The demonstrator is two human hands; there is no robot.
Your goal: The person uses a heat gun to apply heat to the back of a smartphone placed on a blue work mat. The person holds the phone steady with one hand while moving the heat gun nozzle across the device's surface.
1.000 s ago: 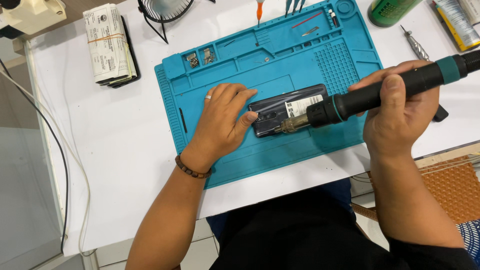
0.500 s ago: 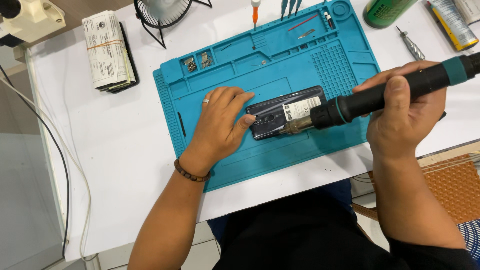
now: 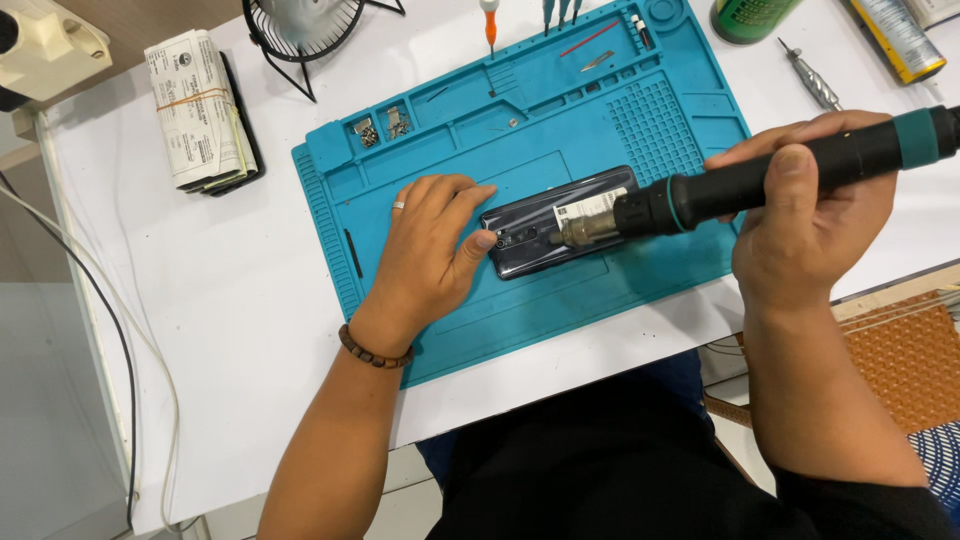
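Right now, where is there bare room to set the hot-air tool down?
Bare white table lies left of the blue mat, below the paper bundle. The mat's front strip under the phone is bare. The mat's top edge, with small tools and screws, is crowded.

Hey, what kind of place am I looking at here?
Likely a phone repair bench: a teal repair mat with small screws in its trays, a dark phone lying on it, and a hot-air tool aimed at the phone.
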